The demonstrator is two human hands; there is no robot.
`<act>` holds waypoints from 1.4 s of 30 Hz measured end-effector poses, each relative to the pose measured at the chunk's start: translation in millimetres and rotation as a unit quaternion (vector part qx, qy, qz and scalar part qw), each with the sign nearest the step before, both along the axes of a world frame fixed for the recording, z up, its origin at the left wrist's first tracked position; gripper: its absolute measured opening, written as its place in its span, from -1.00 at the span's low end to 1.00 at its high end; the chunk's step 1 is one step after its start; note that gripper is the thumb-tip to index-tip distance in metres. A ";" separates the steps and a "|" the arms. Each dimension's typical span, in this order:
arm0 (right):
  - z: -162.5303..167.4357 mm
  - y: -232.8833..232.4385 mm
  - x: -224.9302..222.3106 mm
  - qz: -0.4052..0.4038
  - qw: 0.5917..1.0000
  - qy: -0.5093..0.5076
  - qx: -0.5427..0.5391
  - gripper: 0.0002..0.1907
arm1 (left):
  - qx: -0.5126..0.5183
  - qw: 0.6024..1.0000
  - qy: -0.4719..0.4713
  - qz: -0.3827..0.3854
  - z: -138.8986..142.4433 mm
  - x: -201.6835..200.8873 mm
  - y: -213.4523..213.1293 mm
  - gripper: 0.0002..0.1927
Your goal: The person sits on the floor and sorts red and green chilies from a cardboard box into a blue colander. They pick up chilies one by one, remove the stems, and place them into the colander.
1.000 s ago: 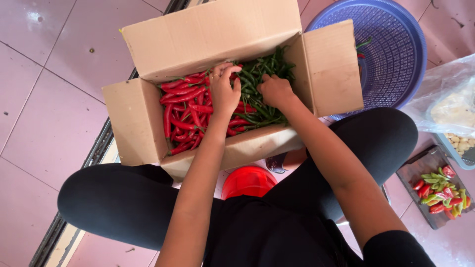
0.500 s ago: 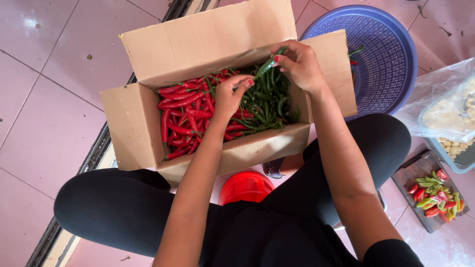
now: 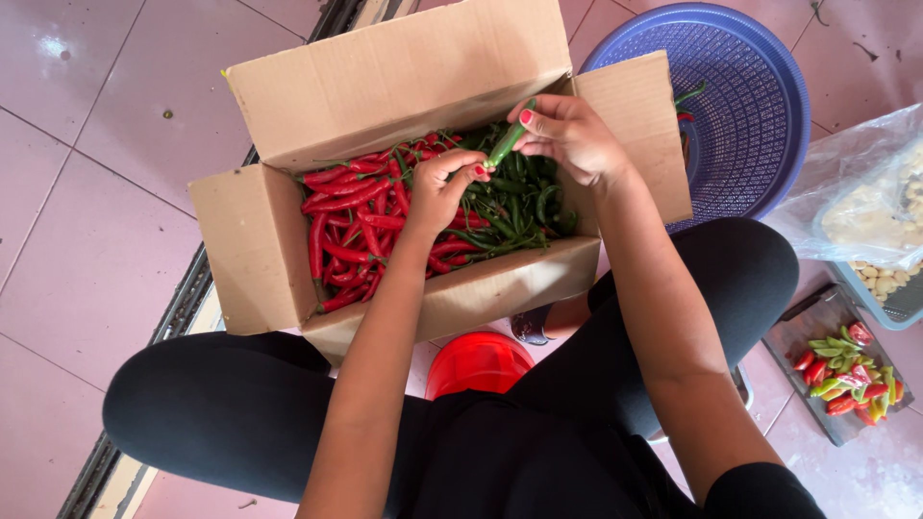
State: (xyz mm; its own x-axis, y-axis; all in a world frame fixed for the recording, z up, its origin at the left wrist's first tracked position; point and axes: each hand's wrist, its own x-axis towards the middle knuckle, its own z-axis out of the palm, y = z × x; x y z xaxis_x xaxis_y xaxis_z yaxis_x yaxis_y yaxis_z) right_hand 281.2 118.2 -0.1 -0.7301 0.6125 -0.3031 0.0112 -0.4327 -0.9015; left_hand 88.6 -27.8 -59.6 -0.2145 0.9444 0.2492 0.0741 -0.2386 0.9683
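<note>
Sitting on the tiled floor with legs folded, the person has a red bowl tucked just in front of the lap, partly hidden under the box's near edge. Off to the right lies a dark tray of mixed small chillies, and beyond it a clear bag slumped over a crate. Next out is the cardboard box, flaps up, with red chillies piled on its left half and green chillies on its right. Both hands work above the green side: the left hand pinches the lower end of one green chilli, thumb and fingertips closed narrowly on it, while the right hand grips its upper end, fingers curled round the pod. That pod is lifted clear of the heap, slanting between the two hands near the box's right flap. Farthest away, behind that flap, stands a blue basket, with a stray stem or two at its near rim. As I judge it, the pod could snap or slip if the two grips pull unevenly, dropping it back among the heap, and broken flesh could leave stinging juice on bare fingers. The upright flap stands between hands and basket and could snag a wrist.
</note>
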 end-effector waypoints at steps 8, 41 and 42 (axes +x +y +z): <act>17.3 37.6 37.2 -0.215 0.959 -0.038 0.181 -0.87 | -0.067 0.993 -0.032 0.091 -10.9 1.6 2.4 -0.82; -23.4 -16.7 -28.2 0.137 0.938 -0.155 0.278 -0.78 | -0.040 0.944 0.269 0.187 17.2 8.0 2.0 -0.73; -18.6 -12.7 -25.2 0.153 0.950 -0.120 0.246 -0.78 | -0.017 0.956 0.238 0.168 20.6 8.8 2.0 -0.72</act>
